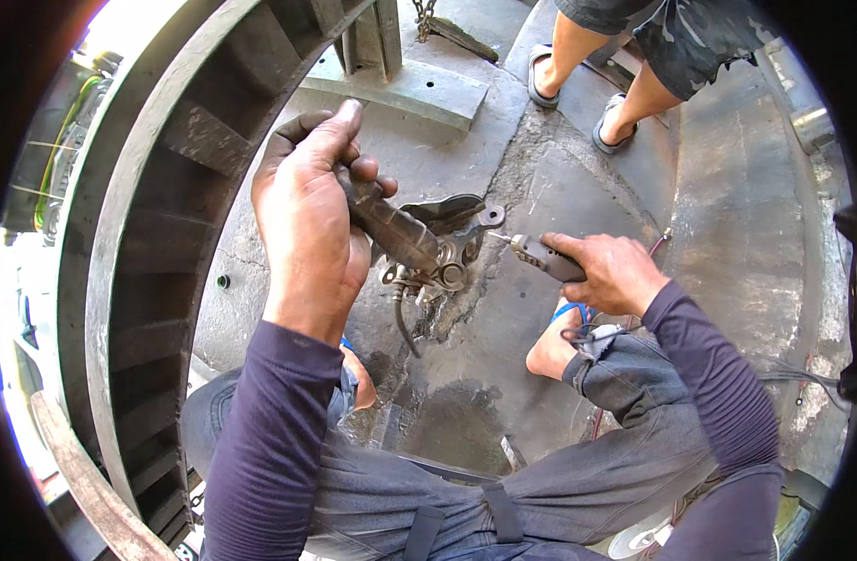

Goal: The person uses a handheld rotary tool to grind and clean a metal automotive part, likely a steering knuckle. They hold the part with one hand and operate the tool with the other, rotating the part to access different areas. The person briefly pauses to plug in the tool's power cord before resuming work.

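My left hand [307, 201] is wrapped around a dark, greasy tubular metal part [391, 227], thumb along its upper end. At the tube's lower end is a round fitting [452, 276], and beside it a bracket with an eyed lug [491, 216]. A short black hose [403, 323] hangs below the assembly. My right hand [620, 271] grips a grey power hand tool [546, 257] with a thin metal bit. The bit points left toward the bracket, its tip close to the lug; whether it touches, I cannot tell.
A large ribbed metal ring [157, 234] curves along the left. Ahead lies a heavy metal base [410, 92] with an upright. Another person's sandalled feet [545, 75] stand at the far right. A curved metal wall [742, 215] rises right; a wooden strip [97, 491] is lower left.
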Available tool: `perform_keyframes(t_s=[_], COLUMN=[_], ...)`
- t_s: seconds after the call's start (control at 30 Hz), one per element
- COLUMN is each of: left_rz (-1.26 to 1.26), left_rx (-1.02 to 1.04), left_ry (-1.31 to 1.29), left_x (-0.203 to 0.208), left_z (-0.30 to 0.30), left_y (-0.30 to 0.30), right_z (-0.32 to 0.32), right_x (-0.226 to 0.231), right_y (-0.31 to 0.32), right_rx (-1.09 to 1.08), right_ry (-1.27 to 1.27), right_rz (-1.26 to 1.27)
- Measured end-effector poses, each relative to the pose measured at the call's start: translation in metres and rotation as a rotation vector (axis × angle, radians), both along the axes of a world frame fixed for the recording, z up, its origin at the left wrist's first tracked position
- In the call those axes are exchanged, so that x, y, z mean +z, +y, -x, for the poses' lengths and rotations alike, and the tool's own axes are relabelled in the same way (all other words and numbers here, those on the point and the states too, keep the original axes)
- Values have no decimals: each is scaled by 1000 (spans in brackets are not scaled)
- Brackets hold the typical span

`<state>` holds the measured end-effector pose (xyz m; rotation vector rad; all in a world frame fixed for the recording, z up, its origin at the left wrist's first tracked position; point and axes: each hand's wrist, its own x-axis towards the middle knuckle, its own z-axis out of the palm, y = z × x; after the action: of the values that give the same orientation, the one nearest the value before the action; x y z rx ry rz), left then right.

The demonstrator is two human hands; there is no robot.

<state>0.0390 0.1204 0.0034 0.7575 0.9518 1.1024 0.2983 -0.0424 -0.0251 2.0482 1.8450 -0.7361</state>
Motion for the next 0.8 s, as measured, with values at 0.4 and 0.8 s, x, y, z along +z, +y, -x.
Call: perform_keyframes(t_s=[0.4,0.8], left_rz=[-57,-14], left_rx=[-71,-115], left_ry=[111,35], left_x=[-5,-8], left_z=[-4,-2], left_y=[37,66], right_z=[-50,-53], right_x=[-36,-70], right_y=[105,152], right_rx=[229,419], right_ry=[-33,68], right_rz=[115,-29])
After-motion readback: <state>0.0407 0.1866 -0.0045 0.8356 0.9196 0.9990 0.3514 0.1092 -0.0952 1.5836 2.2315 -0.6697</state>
